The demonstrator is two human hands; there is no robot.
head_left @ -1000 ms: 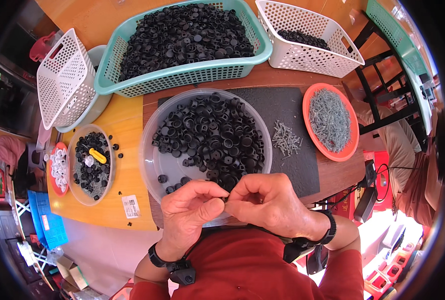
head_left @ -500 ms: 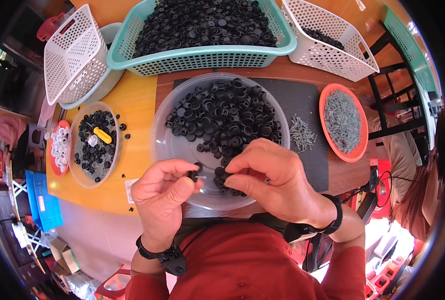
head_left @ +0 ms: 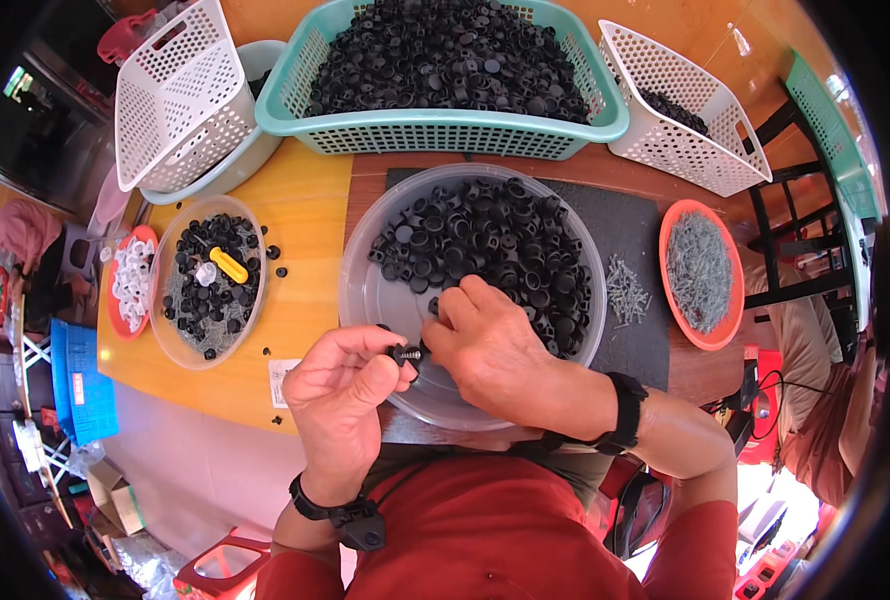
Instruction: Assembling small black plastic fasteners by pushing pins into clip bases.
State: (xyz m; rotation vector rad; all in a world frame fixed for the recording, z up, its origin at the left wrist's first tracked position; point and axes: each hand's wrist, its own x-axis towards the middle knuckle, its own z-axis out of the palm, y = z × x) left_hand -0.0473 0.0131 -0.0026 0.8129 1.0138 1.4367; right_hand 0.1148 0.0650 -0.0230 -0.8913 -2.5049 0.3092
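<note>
My left hand (head_left: 345,385) pinches a small black plastic part (head_left: 397,353) between thumb and fingers. A ribbed metal piece (head_left: 410,354), like a screw or small spring, sticks out of its right side. My right hand (head_left: 490,335) is closed, close to the left, over the near part of a clear round tub (head_left: 353,290). Its fingertips are pressed together, and the back of the hand mostly hides what they hold. Loose black plastic caps (head_left: 480,235) are heaped in the tub, on its far and right sides.
Behind stand a teal basket (head_left: 445,135) of black parts and white baskets (head_left: 180,110) (head_left: 690,150). To the right are a loose screw pile (head_left: 627,290) and an orange plate (head_left: 670,300) of screws. At left, a clear bowl (head_left: 170,335) holds black parts and a yellow-handled tool (head_left: 228,265).
The whole view has shifted. My right hand has come closer to my left and turned, its back now covering its fingertips. The left keeps its black part, the ribbed metal showing more plainly.
</note>
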